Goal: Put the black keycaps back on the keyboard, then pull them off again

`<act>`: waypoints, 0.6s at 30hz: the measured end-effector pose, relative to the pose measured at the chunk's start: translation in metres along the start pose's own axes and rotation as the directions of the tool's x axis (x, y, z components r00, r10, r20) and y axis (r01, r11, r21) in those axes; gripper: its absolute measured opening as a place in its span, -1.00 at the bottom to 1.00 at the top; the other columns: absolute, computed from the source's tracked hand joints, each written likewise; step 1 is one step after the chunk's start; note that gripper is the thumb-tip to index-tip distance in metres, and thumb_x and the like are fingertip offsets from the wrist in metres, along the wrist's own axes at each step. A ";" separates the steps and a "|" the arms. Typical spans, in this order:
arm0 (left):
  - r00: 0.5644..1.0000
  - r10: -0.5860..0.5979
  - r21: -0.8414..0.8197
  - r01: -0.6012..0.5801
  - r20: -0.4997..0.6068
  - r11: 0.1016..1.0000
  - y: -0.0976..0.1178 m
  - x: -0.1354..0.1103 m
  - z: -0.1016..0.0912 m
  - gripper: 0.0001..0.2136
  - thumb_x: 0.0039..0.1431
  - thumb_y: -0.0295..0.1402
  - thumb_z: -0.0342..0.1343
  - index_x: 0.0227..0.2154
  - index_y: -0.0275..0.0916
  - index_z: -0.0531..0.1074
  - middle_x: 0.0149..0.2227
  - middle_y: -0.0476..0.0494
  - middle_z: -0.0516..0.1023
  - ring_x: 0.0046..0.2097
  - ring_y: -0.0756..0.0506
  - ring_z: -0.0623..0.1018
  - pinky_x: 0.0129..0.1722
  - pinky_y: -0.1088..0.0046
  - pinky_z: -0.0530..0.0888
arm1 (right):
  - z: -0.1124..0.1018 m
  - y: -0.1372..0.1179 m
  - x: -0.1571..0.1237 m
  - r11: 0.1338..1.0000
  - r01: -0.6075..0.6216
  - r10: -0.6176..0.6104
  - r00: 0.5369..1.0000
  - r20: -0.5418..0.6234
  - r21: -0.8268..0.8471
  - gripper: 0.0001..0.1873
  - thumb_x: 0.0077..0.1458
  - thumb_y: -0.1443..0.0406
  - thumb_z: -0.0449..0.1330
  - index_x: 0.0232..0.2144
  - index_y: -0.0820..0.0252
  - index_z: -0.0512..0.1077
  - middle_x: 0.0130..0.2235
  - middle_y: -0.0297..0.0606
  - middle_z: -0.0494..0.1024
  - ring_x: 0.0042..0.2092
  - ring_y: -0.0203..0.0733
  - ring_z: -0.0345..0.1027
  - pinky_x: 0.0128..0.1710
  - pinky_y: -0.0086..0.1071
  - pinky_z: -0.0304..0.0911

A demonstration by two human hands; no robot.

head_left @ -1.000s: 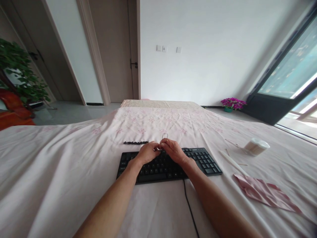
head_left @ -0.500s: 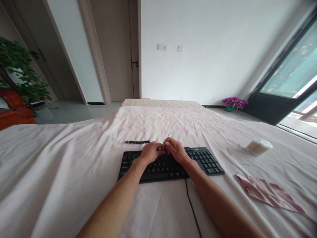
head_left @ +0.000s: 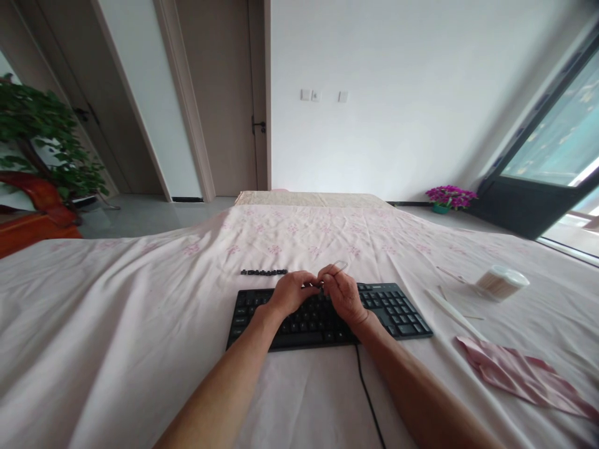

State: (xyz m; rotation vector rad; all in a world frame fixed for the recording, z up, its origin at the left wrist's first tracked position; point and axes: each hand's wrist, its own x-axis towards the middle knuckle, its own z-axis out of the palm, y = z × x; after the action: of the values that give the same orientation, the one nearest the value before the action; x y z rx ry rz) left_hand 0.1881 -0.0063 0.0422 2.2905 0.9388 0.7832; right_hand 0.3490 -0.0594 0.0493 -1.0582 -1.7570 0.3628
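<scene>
A black keyboard (head_left: 290, 340) lies on the pale flowered cloth (head_left: 154, 349), under both hands. My left hand (head_left: 294, 292) is closed over its upper middle keys, thumb and fingers pinched around something small and dark that I cannot make out. Touching it at the fingertips, my right hand (head_left: 344, 293) is also closed, and a thin wire loop (head_left: 341, 264) sticks out above its fingers. Just behind the keyboard, a row of small black keycaps (head_left: 264, 272) lies on the cloth. The keys beneath my hands are hidden.
To the right lie a clear tub of cotton swabs (head_left: 503, 284), a few loose swabs (head_left: 450, 274) and a folded pink cloth (head_left: 519, 374). The keyboard's black cable (head_left: 367, 390) runs toward me. Potted flowers (head_left: 449, 196) stand on the floor by the wall.
The whole view has shifted slightly. The wire loop above my right hand has tilted to the right, and the right hand has turned a little. Both hands remain closed together over the keyboard.
</scene>
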 end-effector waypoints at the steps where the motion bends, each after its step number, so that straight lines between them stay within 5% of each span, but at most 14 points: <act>1: 1.000 0.000 -0.029 0.000 0.003 1.000 0.001 0.000 0.000 -0.86 0.06 -0.28 0.16 -0.32 -0.13 0.55 -0.31 0.02 0.59 -0.24 -0.05 0.52 -0.26 0.52 0.35 | 0.000 0.000 0.000 1.000 -0.009 0.009 1.000 -0.011 0.002 -0.76 0.29 0.25 -0.06 -0.34 0.17 0.34 -0.48 -0.38 0.34 -0.49 -0.35 0.22 -0.39 -0.43 0.21; 8: 0.994 -0.055 -0.059 0.049 -0.093 0.997 0.003 -0.001 0.000 -0.87 -0.02 -0.44 0.14 -0.39 -0.19 0.55 -0.42 0.02 0.58 -0.35 -0.02 0.51 -0.30 0.52 0.38 | 0.002 -0.002 0.002 0.989 0.140 -0.139 0.990 0.039 -0.047 -0.79 0.28 0.28 -0.04 -0.28 0.14 0.39 -0.31 -0.26 0.44 -0.31 -0.27 0.34 -0.25 -0.38 0.28; 13: 0.949 -0.261 -0.332 0.192 -0.176 0.924 -0.007 0.004 0.000 -0.68 -0.08 -0.48 0.15 -0.19 -0.24 0.54 -0.31 -0.09 0.62 -0.27 -0.03 0.57 -0.20 0.48 0.46 | 0.000 -0.002 0.001 0.990 0.119 -0.128 0.982 -0.135 -0.075 -0.78 0.27 0.32 -0.05 -0.22 0.13 0.40 -0.26 -0.26 0.43 -0.36 -0.31 0.34 -0.29 -0.38 0.31; 18: 0.881 -0.406 -0.577 0.205 -0.244 0.791 -0.026 0.011 -0.023 -0.73 -0.08 -0.37 0.19 -0.25 -0.33 0.54 -0.27 -0.20 0.61 -0.26 -0.07 0.56 -0.23 0.45 0.48 | 0.001 0.000 0.002 0.997 0.060 -0.068 0.976 -0.207 -0.048 -0.79 0.27 0.30 -0.03 -0.25 0.14 0.41 -0.31 -0.30 0.43 -0.45 -0.36 0.30 -0.33 -0.40 0.30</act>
State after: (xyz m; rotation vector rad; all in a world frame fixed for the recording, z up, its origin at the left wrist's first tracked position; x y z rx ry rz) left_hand 0.1672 0.0239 0.0439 1.4804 1.0550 1.1659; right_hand 0.3480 -0.0582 0.0502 -1.0278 -1.6120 0.1691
